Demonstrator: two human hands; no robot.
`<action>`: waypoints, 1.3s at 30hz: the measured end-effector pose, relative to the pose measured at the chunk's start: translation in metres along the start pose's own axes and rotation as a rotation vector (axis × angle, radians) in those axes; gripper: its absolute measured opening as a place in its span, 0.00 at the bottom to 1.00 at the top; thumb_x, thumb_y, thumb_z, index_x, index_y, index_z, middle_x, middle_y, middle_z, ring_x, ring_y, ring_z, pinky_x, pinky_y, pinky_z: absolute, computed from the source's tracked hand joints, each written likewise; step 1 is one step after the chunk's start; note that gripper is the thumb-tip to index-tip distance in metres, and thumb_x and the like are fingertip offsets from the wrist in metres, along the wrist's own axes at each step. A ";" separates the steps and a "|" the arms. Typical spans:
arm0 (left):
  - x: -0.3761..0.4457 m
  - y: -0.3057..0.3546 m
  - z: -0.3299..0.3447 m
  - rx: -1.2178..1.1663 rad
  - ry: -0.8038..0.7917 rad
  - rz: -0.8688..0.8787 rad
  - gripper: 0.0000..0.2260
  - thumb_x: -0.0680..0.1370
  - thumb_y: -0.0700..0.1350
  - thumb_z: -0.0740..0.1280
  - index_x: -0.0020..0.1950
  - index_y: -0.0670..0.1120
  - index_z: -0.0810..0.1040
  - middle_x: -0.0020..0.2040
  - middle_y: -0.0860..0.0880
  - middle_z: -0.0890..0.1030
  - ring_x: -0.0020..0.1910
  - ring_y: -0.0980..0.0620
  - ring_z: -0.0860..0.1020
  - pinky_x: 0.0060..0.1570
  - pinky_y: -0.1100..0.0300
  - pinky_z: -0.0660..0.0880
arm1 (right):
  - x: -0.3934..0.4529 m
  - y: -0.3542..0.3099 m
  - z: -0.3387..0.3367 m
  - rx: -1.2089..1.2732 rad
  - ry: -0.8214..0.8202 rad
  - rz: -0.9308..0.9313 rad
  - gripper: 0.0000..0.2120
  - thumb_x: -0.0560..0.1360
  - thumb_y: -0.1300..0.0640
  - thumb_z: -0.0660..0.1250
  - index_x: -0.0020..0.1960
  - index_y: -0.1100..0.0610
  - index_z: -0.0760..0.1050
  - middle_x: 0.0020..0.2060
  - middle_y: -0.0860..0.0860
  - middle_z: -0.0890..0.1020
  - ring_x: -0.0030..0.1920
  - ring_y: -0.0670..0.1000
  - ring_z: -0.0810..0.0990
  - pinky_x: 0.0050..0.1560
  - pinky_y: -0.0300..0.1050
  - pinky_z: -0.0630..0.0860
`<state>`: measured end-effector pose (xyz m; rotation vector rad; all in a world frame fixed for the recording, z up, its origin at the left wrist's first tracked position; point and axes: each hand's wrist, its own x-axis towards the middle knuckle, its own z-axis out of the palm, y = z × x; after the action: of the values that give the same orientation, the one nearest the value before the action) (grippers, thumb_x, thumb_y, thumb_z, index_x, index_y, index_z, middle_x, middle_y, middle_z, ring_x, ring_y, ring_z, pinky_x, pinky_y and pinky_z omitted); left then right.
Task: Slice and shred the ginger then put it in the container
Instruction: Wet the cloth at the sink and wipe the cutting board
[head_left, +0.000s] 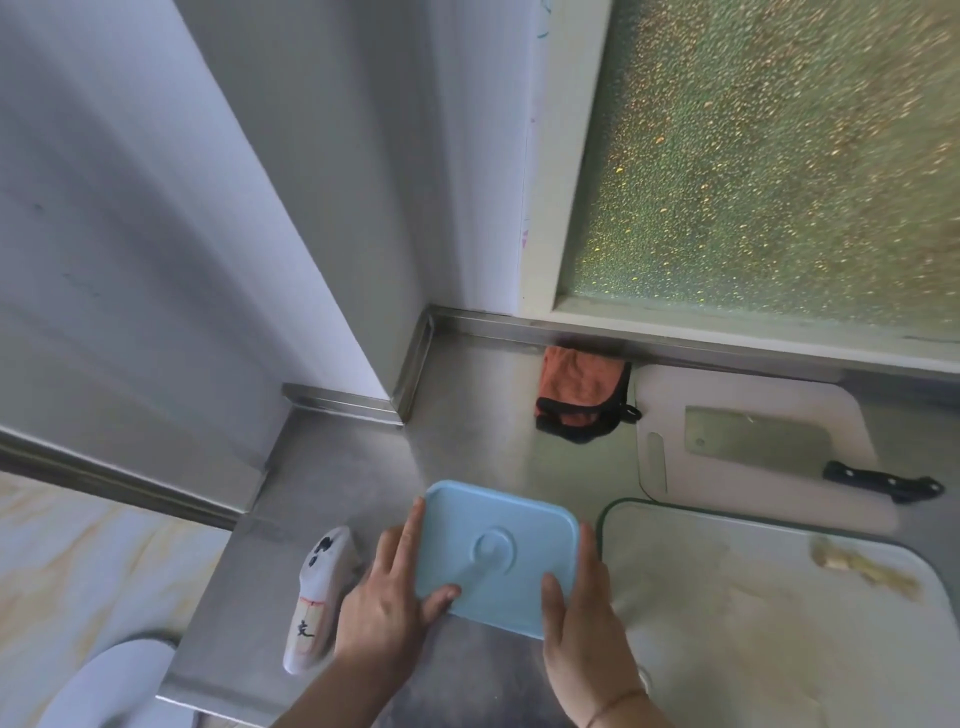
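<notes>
Fingers (410, 525) of the left hand (387, 597) lie long and straight along the left side of the light blue container lid (498, 556), and the thumb presses down on top of the lid near its front corner. The right hand (576, 639) does the same on the other side: its fingers run up the right edge, and its thumb rests on top. Both hands hold the lid between them, so it sits a bit tilted over the shiny metal surface (467, 441). I cannot tell if a box sits under the lid.

Pale yellow ginger (857, 566) lies in small cut pieces on the near cutting board (727, 623), at its far right side. This board is white with a green edge, and it sits just beside the right hand. It is near the lid but not touching it.

Behind it lies another white cutting board (753, 395). A big cleaver (753, 436) with a black handle rests flat on that board. An orange cloth (582, 389) with a dark trim sits bunched up by the back wall, just left of the far board.

A small white sock (317, 608) with black marks lies on the surface, just left of the left hand. A thin band goes around the right wrist.
</notes>
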<state>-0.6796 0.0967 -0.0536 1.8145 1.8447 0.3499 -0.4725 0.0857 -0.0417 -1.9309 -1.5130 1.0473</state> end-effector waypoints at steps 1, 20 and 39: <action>0.000 0.001 -0.003 0.041 0.002 0.010 0.46 0.65 0.83 0.48 0.77 0.68 0.35 0.63 0.51 0.70 0.50 0.43 0.81 0.37 0.49 0.76 | -0.001 0.002 -0.004 0.011 0.002 -0.011 0.33 0.78 0.43 0.57 0.69 0.37 0.35 0.75 0.50 0.61 0.67 0.51 0.72 0.62 0.43 0.70; 0.109 0.047 -0.002 0.161 0.133 0.187 0.28 0.74 0.58 0.72 0.71 0.48 0.75 0.74 0.45 0.72 0.76 0.38 0.64 0.60 0.38 0.77 | 0.108 -0.028 -0.030 -0.571 0.073 -0.122 0.32 0.75 0.32 0.56 0.74 0.45 0.56 0.59 0.48 0.78 0.59 0.55 0.73 0.55 0.53 0.72; 0.079 0.124 0.044 0.117 0.228 0.431 0.24 0.76 0.50 0.63 0.71 0.45 0.72 0.75 0.42 0.66 0.73 0.35 0.62 0.70 0.35 0.64 | 0.090 -0.001 -0.084 -0.398 0.113 -0.172 0.33 0.78 0.38 0.56 0.76 0.49 0.50 0.52 0.52 0.79 0.55 0.55 0.75 0.55 0.51 0.73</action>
<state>-0.5489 0.1752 -0.0392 2.3369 1.6293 0.6391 -0.3977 0.1791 -0.0156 -2.0265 -1.8919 0.5842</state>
